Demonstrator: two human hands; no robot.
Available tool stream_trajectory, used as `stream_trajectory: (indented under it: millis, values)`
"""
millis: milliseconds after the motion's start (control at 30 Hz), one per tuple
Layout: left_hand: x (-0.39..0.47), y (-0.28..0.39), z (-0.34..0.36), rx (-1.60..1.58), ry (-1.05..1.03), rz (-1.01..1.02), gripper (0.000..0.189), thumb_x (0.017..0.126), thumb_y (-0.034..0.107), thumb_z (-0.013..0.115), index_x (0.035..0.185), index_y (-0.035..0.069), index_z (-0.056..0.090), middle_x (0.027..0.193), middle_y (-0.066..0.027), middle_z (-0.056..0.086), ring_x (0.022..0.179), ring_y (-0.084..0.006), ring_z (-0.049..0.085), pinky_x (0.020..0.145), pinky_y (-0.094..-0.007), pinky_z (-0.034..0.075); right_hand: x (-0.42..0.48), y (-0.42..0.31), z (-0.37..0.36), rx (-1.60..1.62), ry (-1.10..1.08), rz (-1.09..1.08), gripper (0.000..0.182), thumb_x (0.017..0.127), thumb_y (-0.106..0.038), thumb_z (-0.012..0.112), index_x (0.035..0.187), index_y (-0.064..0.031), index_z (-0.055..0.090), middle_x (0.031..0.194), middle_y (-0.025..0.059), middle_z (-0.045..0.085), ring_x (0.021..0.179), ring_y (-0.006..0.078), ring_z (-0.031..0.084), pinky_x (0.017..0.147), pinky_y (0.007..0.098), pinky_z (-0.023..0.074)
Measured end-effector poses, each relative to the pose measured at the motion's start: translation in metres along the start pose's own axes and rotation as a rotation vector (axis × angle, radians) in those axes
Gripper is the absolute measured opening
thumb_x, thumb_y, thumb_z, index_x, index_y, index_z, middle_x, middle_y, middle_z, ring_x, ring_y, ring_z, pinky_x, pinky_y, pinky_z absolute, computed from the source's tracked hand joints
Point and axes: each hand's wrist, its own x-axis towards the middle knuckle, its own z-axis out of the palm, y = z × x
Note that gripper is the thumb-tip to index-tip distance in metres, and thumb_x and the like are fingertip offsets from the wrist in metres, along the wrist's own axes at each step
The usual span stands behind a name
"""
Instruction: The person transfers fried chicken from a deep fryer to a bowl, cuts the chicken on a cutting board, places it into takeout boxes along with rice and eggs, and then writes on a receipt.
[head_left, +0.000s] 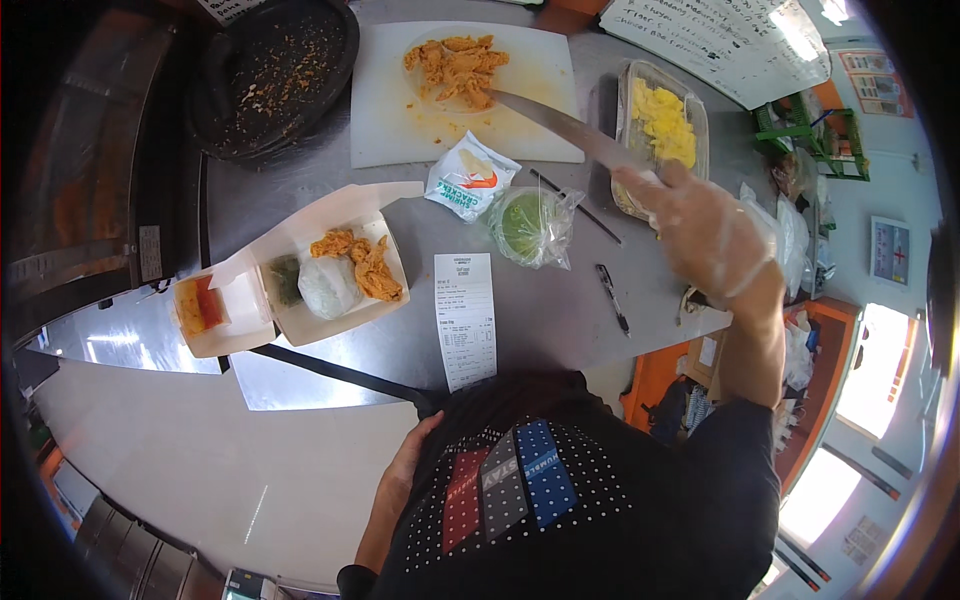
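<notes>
My right hand (712, 232), in a clear plastic glove, grips a large knife (570, 135). The blade's tip meets the near edge of a pile of fried chicken pieces (461, 67). Under the pile lies a round translucent sheet or plate on a white cutting board (375, 135). My left hand (409, 450) hangs low against the side of my black shirt, its fingers partly hidden. Left of centre, an open paper food box (337, 206) holds a wrapped whitish mound (330, 289), fried chicken (375, 270), something dark green and sauce packets (201, 304).
Before me lie a printed receipt (465, 322), a shrimp crackers packet (465, 180), a bagged green cup (525, 225), a black straw (577, 206) and a pen (613, 300). A crumb-strewn stone mortar (330, 82) stands back left. A clear tub (624, 112) holds yellow food.
</notes>
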Motion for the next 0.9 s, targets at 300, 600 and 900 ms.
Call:
stream_trajectory:
  millis: [300,600,900]
  values:
    - [-0.005,0.0,0.0,0.049,-0.023,0.054,0.041,0.09,0.037,0.07,0.114,0.003,0.071,0.103,-0.0111,0.075,0.085,-0.021,0.072,0.084,-0.0321,0.057,0.076,-0.011,0.142,0.135,-0.025,0.412,0.049,0.092,-0.014,0.058,0.141,-0.0089,0.054,0.113,0.0136,0.063,0.1,0.0372,0.066,0.08,0.0484,0.0561]
    - [-0.034,0.001,0.009,0.055,0.055,0.176,0.043,0.088,0.038,0.073,0.113,0.003,0.069,0.102,-0.0107,0.074,0.088,-0.0208,0.07,0.084,-0.0318,0.056,0.225,-0.027,0.135,0.567,0.242,0.243,0.051,0.09,-0.041,0.067,0.126,-0.0045,0.062,0.118,0.0212,0.068,0.101,0.0386,0.067,0.086,0.048,0.0536]
    - [-0.017,-0.007,-0.007,0.017,-0.024,0.159,0.064,0.082,0.041,0.079,0.128,0.0,0.059,0.119,-0.0143,0.068,0.099,-0.0207,0.067,0.09,-0.0322,0.055,0.223,-0.007,0.119,0.705,0.519,0.133,0.037,0.08,-0.019,0.082,0.112,-0.0042,0.07,0.103,0.0148,0.07,0.088,0.027,0.07,0.078,0.0366,0.0547]
